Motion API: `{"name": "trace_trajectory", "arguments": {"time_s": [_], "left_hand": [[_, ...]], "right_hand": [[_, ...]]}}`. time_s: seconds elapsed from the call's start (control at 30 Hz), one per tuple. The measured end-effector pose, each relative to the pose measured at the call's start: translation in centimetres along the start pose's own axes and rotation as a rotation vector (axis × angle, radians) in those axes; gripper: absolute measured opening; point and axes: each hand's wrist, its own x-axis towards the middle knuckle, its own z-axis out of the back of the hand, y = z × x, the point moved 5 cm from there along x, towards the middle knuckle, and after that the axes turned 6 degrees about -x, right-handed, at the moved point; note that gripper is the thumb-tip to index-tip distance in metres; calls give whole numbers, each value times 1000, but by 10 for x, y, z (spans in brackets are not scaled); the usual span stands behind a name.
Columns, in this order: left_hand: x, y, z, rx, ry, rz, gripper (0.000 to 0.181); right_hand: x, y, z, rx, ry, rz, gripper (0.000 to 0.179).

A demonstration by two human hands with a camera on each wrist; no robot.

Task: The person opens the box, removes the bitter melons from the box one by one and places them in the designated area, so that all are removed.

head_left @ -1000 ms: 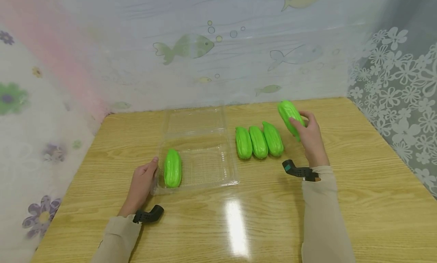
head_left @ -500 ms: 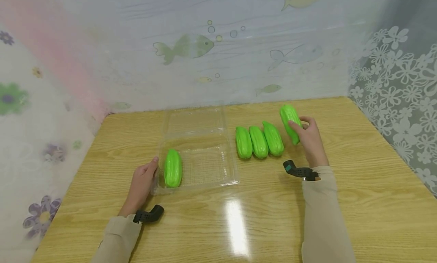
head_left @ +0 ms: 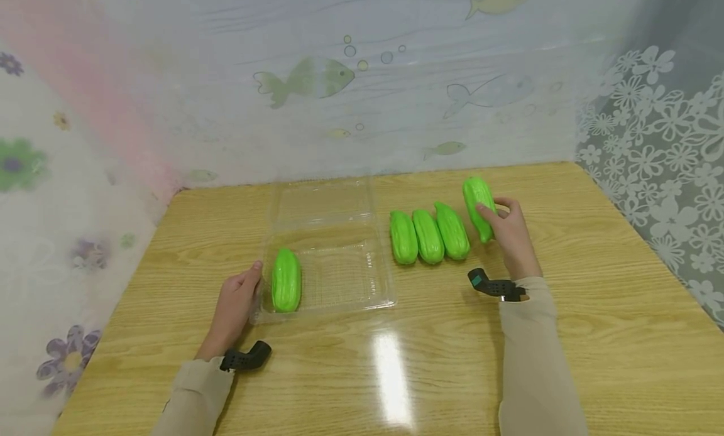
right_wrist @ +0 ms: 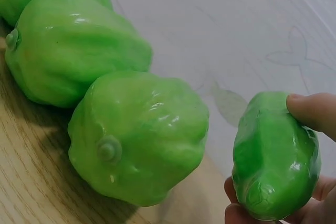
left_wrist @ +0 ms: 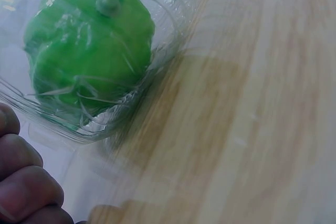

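Note:
My right hand (head_left: 512, 235) holds a glossy green ridged gourd (head_left: 477, 203) between thumb and fingers. In the right wrist view the thumb lies on one side of this gourd (right_wrist: 273, 156) and fingers show on the other. To its left, three similar gourds (head_left: 428, 236) lie side by side on the table. My left hand (head_left: 234, 304) grips the left edge of a clear plastic clamshell box (head_left: 339, 279), thumb at the rim. Another gourd (head_left: 286, 280) lies at the left inside the box. In the left wrist view, curled fingers (left_wrist: 29, 187) are beside the box wall.
The clamshell's lid (head_left: 322, 200) lies folded back toward the wall. A wooden table (head_left: 441, 354) bears everything. Fish-patterned sheeting (head_left: 396, 122) stands along the back edge, with flower-patterned sheets (head_left: 667, 185) at the sides.
My right hand has shifted slightly toward me and left with the gourd, which has turned a little more upright in the head view. The left hand and box have stayed put.

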Motion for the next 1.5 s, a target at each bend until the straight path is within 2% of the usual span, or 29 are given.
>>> {"name": "trace_trajectory", "arguments": {"time_s": [0.17, 0.4, 0.73, 0.93, 1.5], "left_hand": [[0, 0, 0, 0, -1, 2, 61], [0, -2, 0, 5, -2, 10, 61], [0, -1, -1, -18, 5, 11, 61], [0, -1, -1, -23, 7, 10, 61], [0, 0, -1, -41, 10, 7, 61]], "right_hand": [[3, -6, 0, 19, 12, -3, 84], [-5, -1, -2, 7, 27, -30, 84], [-3, -10, -5, -107, 4, -75, 85], [-3, -11, -8, -131, 32, -65, 86], [-2, -13, -10, -269, 37, -60, 83]]}}
